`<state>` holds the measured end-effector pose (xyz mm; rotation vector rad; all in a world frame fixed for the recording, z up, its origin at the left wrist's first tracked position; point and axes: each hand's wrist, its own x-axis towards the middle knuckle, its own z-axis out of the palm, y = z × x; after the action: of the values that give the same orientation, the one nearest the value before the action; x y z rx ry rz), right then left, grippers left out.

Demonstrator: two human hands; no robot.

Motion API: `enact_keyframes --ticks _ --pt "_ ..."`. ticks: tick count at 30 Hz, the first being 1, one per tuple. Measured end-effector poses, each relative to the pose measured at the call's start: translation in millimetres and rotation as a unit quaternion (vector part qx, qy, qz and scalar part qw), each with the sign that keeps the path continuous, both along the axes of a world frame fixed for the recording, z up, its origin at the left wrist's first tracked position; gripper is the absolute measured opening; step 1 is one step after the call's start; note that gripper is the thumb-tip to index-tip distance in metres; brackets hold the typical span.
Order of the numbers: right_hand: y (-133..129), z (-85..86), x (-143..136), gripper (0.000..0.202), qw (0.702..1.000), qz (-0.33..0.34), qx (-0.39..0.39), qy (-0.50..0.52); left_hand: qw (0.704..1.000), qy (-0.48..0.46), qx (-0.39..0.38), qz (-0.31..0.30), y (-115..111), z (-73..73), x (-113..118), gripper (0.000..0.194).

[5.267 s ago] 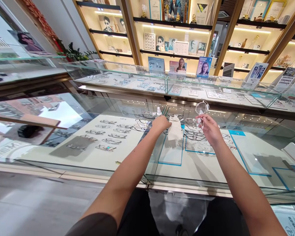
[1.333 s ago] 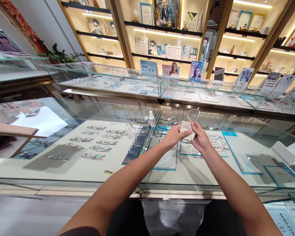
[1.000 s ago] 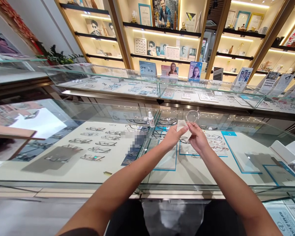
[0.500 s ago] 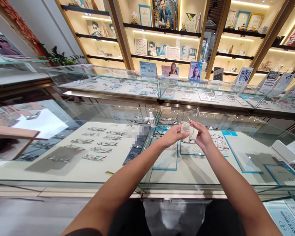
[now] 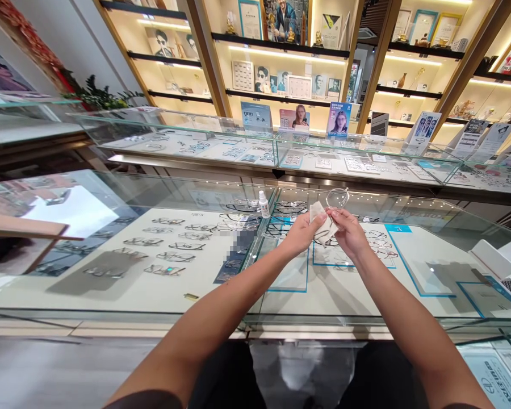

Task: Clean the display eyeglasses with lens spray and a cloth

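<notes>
A pale cloth (image 5: 322, 227) is pinched in my left hand (image 5: 302, 232), folded over part of a pair of glasses. My right hand (image 5: 350, 230) grips the thin frame of the glasses (image 5: 338, 197); one round clear lens shows above its fingers. Both hands are close together over the glass counter, and the cloth hides the rest of the frame. To the left of the hands, a small white bottle (image 5: 264, 204) stands upright on the counter glass.
Rows of glasses (image 5: 186, 246) lie inside the glass counter (image 5: 153, 315) under and left of my arms. Behind it runs a second display case (image 5: 196, 161). White boxes (image 5: 491, 258) are at the right.
The cloth has shifted slightly left and hangs at a different angle, its lower edge spread out. My left hand has turned a little; the round lens shows more clearly.
</notes>
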<state>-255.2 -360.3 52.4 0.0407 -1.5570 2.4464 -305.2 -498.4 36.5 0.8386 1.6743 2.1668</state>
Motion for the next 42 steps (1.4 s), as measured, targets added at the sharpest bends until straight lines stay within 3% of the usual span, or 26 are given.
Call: enact_keyframes --ticks 6,10,15,23,32,36,42 --pt "7 1.1 -2 0.028 1.0 0.014 -0.024 -0.014 0.999 -0.039 0.023 -0.031 5 -7.8 -8 0.073" --pt "14 3.0 -4 0.026 1.0 0.0 -0.004 0.011 0.998 -0.059 0.02 -0.001 5 -12.1 -19 0.073" --pt "18 2.4 -7 0.023 0.997 -0.031 0.06 0.035 0.99 -0.125 0.045 0.042 2 -13.6 -30 0.066" --pt "9 -4.0 -4 0.021 0.983 0.04 0.176 0.013 0.99 -0.105 0.088 0.017 -2 -4.7 -26 0.068" --pt "7 -1.7 -4 0.029 0.991 0.079 0.098 -0.033 0.995 -0.059 0.072 -0.033 -8 7.3 -20 0.061" --pt "3 -0.6 -1 0.028 0.991 0.1 0.076 -0.05 0.996 -0.063 0.06 -0.019 -9 9.6 -18 0.061" --pt "-7 -3.9 1 0.029 0.99 0.111 0.07 -0.05 0.995 -0.061 0.058 0.05 -7 8.2 -17 0.06"
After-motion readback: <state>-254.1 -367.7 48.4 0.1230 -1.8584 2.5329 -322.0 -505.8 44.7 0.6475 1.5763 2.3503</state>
